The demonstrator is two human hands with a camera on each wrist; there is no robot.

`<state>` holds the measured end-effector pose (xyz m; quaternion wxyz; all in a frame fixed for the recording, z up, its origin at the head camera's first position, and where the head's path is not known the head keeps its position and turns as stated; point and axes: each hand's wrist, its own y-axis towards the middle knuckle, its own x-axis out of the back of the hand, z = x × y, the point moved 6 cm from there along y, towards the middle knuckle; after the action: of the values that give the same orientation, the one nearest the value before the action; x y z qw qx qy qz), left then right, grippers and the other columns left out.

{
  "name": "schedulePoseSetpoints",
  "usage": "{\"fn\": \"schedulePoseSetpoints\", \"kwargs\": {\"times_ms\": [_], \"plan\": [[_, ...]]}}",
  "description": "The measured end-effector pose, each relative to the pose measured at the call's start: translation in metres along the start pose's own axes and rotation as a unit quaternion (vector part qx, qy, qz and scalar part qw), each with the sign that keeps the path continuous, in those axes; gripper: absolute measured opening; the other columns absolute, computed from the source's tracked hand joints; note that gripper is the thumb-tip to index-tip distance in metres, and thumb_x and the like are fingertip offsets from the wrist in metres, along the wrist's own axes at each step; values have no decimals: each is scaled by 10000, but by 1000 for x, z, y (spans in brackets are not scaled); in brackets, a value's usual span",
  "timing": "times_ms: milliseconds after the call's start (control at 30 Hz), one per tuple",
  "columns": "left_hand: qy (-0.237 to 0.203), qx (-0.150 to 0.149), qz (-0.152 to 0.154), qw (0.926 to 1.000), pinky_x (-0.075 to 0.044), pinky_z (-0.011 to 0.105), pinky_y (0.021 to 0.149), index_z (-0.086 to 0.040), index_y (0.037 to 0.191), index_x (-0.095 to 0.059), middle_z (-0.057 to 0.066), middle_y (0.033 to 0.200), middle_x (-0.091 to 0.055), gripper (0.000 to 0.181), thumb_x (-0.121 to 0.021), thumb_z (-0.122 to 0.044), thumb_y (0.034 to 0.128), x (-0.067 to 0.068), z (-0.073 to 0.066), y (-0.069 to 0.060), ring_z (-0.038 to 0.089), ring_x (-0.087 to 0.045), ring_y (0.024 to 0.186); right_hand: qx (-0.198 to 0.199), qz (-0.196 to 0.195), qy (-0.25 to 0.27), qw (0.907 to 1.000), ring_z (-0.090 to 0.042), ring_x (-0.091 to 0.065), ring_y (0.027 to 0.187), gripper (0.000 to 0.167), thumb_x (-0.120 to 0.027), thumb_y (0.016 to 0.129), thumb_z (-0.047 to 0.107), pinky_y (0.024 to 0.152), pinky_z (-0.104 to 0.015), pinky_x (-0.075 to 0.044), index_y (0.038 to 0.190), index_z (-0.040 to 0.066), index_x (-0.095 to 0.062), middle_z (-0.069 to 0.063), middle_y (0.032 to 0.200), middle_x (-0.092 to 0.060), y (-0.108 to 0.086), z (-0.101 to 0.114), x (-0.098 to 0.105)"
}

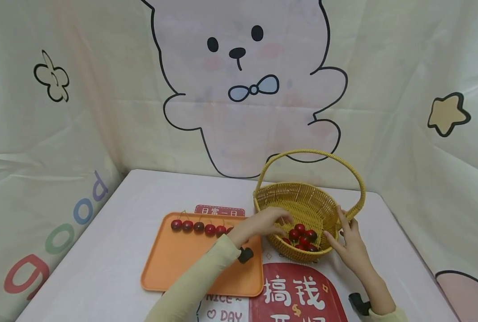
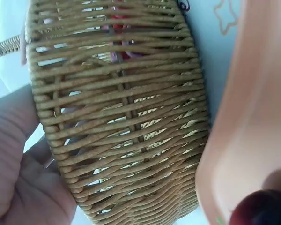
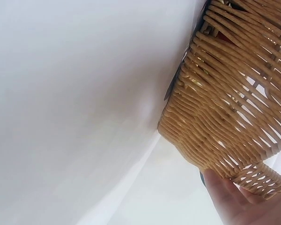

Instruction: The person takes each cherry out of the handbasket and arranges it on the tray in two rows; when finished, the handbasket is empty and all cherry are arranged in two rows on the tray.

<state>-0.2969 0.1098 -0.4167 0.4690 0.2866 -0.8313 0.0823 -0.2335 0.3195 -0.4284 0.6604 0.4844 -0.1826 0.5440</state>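
A yellow woven basket [image 1: 295, 191] with a tall handle stands at the right of the table, several dark red cherries [image 1: 299, 228] lying in it. My left hand [image 1: 268, 221] reaches over its left rim, fingers loosely bent above the cherries; no cherry shows between them. In the left wrist view, the basket wall [image 2: 126, 103] hides part of that hand [image 2: 28, 173]. My right hand [image 1: 352, 246] holds the right rim near the handle's foot, thumb toward the inside. The right wrist view has its fingers [image 3: 220, 192] against the weave.
Left of the basket lies an orange tray [image 1: 182, 264], with a row of cherries [image 1: 198, 227] along its far edge. My left forearm crosses over it. A printed red and white mat [image 1: 295, 290] lies beneath, on the white table [image 1: 102, 268]. Printed cloth walls [image 1: 134, 125] stand around.
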Motion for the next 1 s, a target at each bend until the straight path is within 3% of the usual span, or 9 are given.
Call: {"fn": "schedulePoseSetpoints", "kwargs": {"times_ms": [167, 400, 700, 1000], "plan": [[-103, 205, 584, 9980, -455, 119, 754, -100, 1069, -652, 10, 1046, -646, 314, -746, -149, 774, -4, 3, 10, 97, -597, 927, -40, 2, -8, 10000, -475, -461, 1072, 869, -698, 811, 107, 789, -596, -469, 1492, 155, -159, -338, 1323, -266, 0, -1, 0], [-202, 494, 1389, 9889, -470, 140, 723, -99, 1001, -680, 34, 996, -664, 224, -729, -104, 783, -8, 0, 16, 111, -609, 902, 17, -9, 35, 10000, -470, -462, 1067, 876, -699, 805, 87, 782, -598, -470, 1492, 151, -158, -341, 1322, -267, 0, 0, 0], [-517, 733, 1726, 9809, -483, 130, 717, -82, 980, -700, 3, 954, -694, 170, -690, -65, 811, -17, 6, 20, 49, -632, 849, -13, 29, -9, 10000, -485, -455, 1079, 860, -689, 823, 120, 787, -596, -470, 1493, 154, -152, -346, 1330, -257, 0, -1, -1], [-251, 806, 1793, 9802, -473, 125, 723, -109, 960, -725, -36, 976, -685, 157, -703, -107, 804, -23, 8, 24, 41, -621, 851, 56, -8, 16, 10000, -480, -457, 1069, 864, -697, 810, 100, 779, -601, -470, 1490, 137, -164, -349, 1317, -267, 1, 0, 0]]}}
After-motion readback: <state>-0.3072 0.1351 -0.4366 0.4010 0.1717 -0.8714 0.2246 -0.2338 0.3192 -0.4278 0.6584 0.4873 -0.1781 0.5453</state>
